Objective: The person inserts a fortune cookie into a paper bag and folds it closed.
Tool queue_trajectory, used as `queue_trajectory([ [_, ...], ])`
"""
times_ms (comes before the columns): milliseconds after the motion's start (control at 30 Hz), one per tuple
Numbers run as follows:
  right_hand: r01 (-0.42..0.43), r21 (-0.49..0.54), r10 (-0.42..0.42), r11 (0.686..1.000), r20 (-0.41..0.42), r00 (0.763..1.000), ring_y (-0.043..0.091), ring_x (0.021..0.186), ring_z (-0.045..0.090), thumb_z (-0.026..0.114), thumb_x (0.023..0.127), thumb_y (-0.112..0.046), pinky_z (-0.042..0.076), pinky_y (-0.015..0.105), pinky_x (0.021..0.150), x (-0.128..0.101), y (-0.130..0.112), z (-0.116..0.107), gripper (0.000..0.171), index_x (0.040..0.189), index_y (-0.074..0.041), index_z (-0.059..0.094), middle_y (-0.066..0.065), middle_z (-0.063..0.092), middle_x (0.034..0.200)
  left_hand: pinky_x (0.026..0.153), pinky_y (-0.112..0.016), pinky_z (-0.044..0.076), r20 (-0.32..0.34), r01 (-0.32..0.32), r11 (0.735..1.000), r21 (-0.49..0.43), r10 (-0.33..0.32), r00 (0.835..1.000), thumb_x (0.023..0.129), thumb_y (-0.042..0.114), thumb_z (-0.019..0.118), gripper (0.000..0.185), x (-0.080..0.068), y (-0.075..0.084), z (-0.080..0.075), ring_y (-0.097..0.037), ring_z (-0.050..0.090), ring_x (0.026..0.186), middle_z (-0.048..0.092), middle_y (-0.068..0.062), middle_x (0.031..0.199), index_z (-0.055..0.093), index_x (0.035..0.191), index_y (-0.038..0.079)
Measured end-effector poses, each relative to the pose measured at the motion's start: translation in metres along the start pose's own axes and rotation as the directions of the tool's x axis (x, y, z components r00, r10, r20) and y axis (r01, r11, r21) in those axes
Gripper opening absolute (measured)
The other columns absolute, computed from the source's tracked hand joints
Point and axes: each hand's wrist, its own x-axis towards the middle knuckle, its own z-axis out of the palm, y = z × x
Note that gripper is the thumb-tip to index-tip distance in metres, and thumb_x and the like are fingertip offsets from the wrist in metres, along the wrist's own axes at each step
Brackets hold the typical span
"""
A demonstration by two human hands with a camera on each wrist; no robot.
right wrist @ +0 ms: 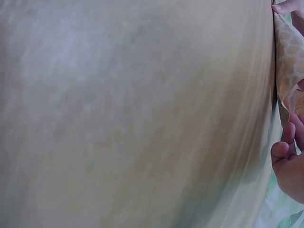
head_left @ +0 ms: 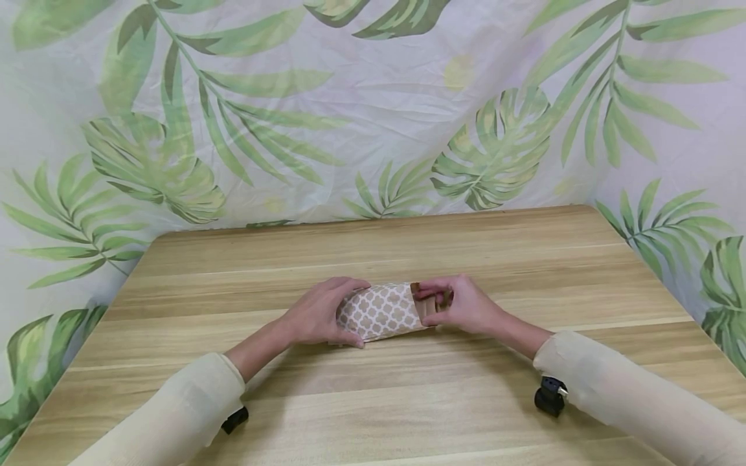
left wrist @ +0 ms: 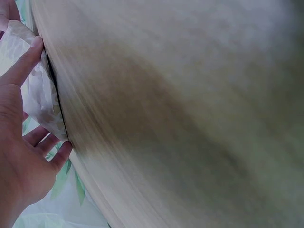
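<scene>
Lying on its side near the middle of the table: a brown paper bag with a white lattice print, long axis running left to right, open mouth to the right

Cupped over the bag's left end: the left hand, thumb on the near side against the tabletop, fingers curved over the top and far side, clasping the paper. Seen from the left wrist, thumb tip pressed to the bag where it meets the table, fingers spread lower down along the same edge

At the bag's right end: the right hand, fingers bent and pinching the plain brown flap at the mouth, thumb toward the near side. From the right wrist, only curled fingertips beside the patterned paper, most of the view filled by blurred wood

Hands apart, one at each end of the bag, both holding it. Both forearms in pale sleeves, resting toward the near edge, a small black strap-mounted device under the right wrist

Behind the table, at the far side: a white cloth printed with green leaves
</scene>
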Motion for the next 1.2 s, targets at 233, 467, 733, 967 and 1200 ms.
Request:
queue_trajectory([
  [233, -0.013, -0.014, 0.013, 1.0, -0.013, 1.0, 0.023, 0.084, 0.06, 0.095, 0.072, -0.009, 0.05, 0.022, 0.068, -0.005, 0.0, -0.006, 0.064, 0.127, 0.01, 0.067, 0.01, 0.073, 0.102, 0.113, -0.054, 0.043, 0.003, 0.004, 1.0, -0.012, -0.004, 1.0, 0.068, 0.055, 0.094, 0.099, 0.0, 0.001, -0.001, -0.033, 0.052, 0.137, 0.058, -0.011, 0.145, 0.053, 0.147, 0.013],
  [467, 0.004, -0.039, -0.005, 0.999, -0.019, 1.0, 0.024, 0.084, 0.061, 0.095, 0.073, -0.014, 0.052, 0.025, 0.069, -0.009, 0.002, -0.012, 0.061, 0.124, 0.006, 0.069, 0.01, 0.07, 0.099, 0.111, -0.055, 0.044, -0.008, -0.005, 1.0, -0.019, 0.005, 1.0, 0.068, 0.054, 0.094, 0.098, -0.001, 0.0, -0.001, -0.034, 0.053, 0.135, 0.059, -0.011, 0.143, 0.054, 0.146, 0.012],
  [733, -0.006, -0.061, 0.002, 0.998, -0.075, 0.997, 0.024, 0.089, 0.064, 0.088, 0.083, -0.01, 0.051, 0.024, 0.07, -0.013, 0.005, -0.019, 0.046, 0.121, 0.007, 0.069, 0.012, 0.071, 0.098, 0.111, -0.055, 0.044, -0.031, -0.004, 1.0, 0.015, 0.005, 1.0, 0.07, 0.059, 0.09, 0.096, -0.001, 0.002, -0.003, -0.034, 0.054, 0.133, 0.059, -0.012, 0.142, 0.055, 0.146, 0.011],
  [967, -0.03, -0.071, 0.023, 0.997, -0.098, 0.995, 0.025, 0.091, 0.065, 0.082, 0.086, -0.003, 0.051, 0.022, 0.071, -0.013, 0.006, -0.022, 0.04, 0.121, 0.01, 0.067, 0.014, 0.07, 0.099, 0.111, -0.056, 0.044, -0.025, 0.061, 0.998, 0.0, -0.061, 0.998, 0.08, 0.058, 0.082, 0.086, -0.002, 0.006, -0.004, -0.035, 0.055, 0.132, 0.061, -0.015, 0.141, 0.056, 0.146, 0.009],
  [1200, -0.099, -0.047, 0.094, 0.994, -0.087, 0.992, 0.025, 0.092, 0.069, 0.079, 0.088, -0.001, 0.058, 0.029, 0.083, -0.013, 0.006, -0.02, 0.043, 0.125, 0.012, 0.063, 0.014, 0.074, 0.099, 0.098, -0.05, 0.052, -0.007, 0.099, 0.993, -0.067, -0.099, 0.995, 0.096, 0.05, 0.068, 0.062, 0.0, 0.01, -0.003, -0.028, 0.062, 0.113, 0.067, -0.009, 0.119, 0.06, 0.141, 0.007],
])
